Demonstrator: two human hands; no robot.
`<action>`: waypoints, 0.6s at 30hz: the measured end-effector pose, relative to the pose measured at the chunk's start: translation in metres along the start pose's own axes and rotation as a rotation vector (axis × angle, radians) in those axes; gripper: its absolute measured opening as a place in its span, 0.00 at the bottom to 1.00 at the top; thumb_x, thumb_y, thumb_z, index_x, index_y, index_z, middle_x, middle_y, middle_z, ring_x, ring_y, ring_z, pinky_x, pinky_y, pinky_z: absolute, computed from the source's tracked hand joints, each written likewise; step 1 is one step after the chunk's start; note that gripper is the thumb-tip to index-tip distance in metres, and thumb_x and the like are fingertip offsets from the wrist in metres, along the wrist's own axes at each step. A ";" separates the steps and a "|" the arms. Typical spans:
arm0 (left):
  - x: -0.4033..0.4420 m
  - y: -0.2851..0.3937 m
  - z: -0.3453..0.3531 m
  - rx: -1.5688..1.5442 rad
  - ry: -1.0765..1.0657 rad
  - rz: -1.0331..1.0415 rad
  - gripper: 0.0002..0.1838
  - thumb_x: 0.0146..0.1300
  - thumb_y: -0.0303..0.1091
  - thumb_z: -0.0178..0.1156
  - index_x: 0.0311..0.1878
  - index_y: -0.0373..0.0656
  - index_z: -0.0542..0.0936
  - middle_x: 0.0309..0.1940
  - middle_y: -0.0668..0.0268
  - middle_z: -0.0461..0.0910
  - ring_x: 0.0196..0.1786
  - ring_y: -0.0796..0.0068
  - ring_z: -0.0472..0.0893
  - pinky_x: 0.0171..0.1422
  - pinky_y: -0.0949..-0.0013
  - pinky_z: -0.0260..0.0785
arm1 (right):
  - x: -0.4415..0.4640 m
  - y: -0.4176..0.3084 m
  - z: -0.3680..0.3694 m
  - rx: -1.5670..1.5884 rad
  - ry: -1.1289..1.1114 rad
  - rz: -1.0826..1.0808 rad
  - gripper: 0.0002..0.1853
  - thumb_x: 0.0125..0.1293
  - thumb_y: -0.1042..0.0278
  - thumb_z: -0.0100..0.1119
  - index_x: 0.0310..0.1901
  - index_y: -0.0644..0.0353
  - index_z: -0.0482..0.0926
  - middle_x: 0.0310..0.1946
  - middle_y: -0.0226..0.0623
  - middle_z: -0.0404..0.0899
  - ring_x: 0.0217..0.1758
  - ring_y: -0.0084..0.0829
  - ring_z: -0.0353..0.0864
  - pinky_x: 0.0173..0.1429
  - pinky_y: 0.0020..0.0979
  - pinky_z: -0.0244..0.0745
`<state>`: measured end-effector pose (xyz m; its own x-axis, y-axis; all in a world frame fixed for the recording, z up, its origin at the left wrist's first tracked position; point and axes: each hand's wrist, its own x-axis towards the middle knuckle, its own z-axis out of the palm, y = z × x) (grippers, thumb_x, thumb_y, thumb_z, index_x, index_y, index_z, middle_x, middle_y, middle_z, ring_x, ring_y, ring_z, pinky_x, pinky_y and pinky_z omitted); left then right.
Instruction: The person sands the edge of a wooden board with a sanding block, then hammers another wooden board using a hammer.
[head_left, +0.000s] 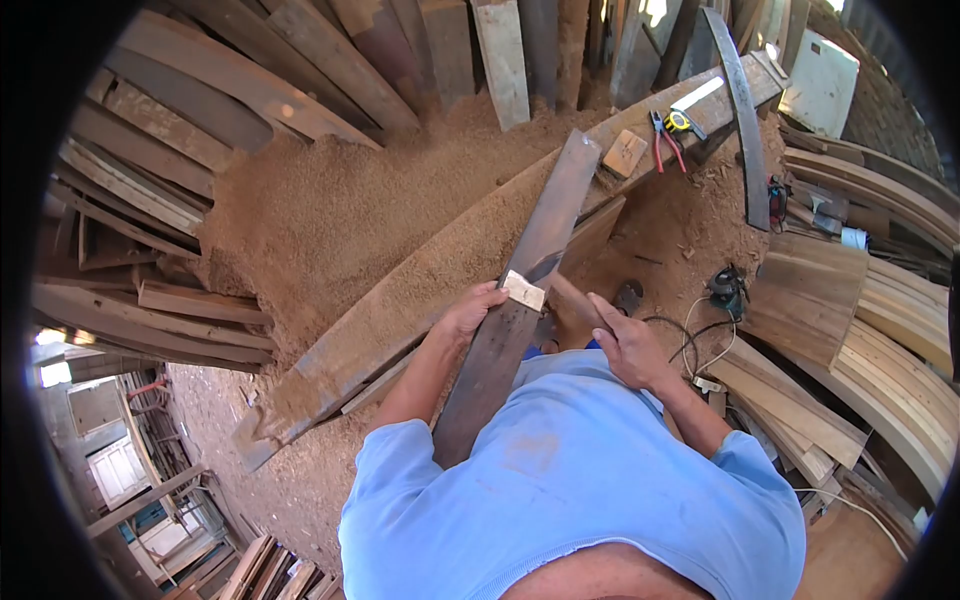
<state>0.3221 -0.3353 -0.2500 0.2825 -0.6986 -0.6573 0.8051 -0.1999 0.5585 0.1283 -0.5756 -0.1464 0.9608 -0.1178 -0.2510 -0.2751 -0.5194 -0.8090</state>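
Observation:
A long dark plank (487,362) lies slantwise across a sawdust-covered beam (335,365), its near end by my blue shirt. On the plank sits a small pale wooden block (524,291). My left hand (474,309) grips the left end of this block, fingers closed at the plank's edge. To the right, my right hand (630,345) is wrapped round a wooden handle (580,301) that slants up towards the block. What sits at the handle's far end is not clear to me.
Red-handled pliers (667,145), a yellow tape measure (679,121) and a wood block (624,153) rest on the beam's far end. A dark curved strip (741,120) leans across it. A corded power tool (728,290) lies right, near stacked boards (890,370). Sawdust (340,220) is heaped behind.

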 end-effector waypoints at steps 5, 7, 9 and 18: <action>0.001 -0.008 -0.002 -0.076 0.032 0.017 0.18 0.71 0.36 0.58 0.58 0.37 0.77 0.47 0.63 0.85 0.46 0.74 0.85 0.54 0.67 0.78 | 0.003 -0.006 0.000 0.013 0.022 -0.018 0.29 0.70 0.68 0.53 0.72 0.56 0.63 0.49 0.58 0.81 0.51 0.56 0.80 0.54 0.47 0.75; 0.003 -0.014 -0.004 -0.120 0.017 0.012 0.18 0.71 0.36 0.58 0.59 0.37 0.77 0.48 0.62 0.85 0.47 0.74 0.85 0.55 0.67 0.78 | -0.002 -0.005 0.003 0.085 0.126 -0.067 0.29 0.70 0.68 0.54 0.71 0.56 0.64 0.47 0.58 0.81 0.50 0.56 0.81 0.52 0.47 0.76; 0.003 -0.015 -0.005 -0.161 0.002 0.013 0.18 0.71 0.36 0.58 0.60 0.36 0.77 0.48 0.62 0.85 0.48 0.73 0.85 0.56 0.67 0.77 | -0.004 0.005 0.014 0.080 0.244 -0.117 0.28 0.70 0.68 0.55 0.71 0.58 0.64 0.41 0.56 0.82 0.43 0.56 0.83 0.47 0.46 0.77; 0.007 -0.013 -0.009 -0.156 -0.018 0.007 0.17 0.71 0.34 0.57 0.58 0.36 0.76 0.49 0.61 0.84 0.47 0.72 0.84 0.56 0.68 0.77 | 0.007 -0.014 0.000 0.204 0.303 -0.150 0.26 0.68 0.68 0.56 0.67 0.57 0.68 0.35 0.56 0.81 0.39 0.56 0.83 0.44 0.47 0.76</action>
<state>0.3185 -0.3316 -0.2667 0.2803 -0.7125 -0.6433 0.8746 -0.0867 0.4771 0.1385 -0.5688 -0.1367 0.9491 -0.3143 0.0215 -0.1031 -0.3741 -0.9216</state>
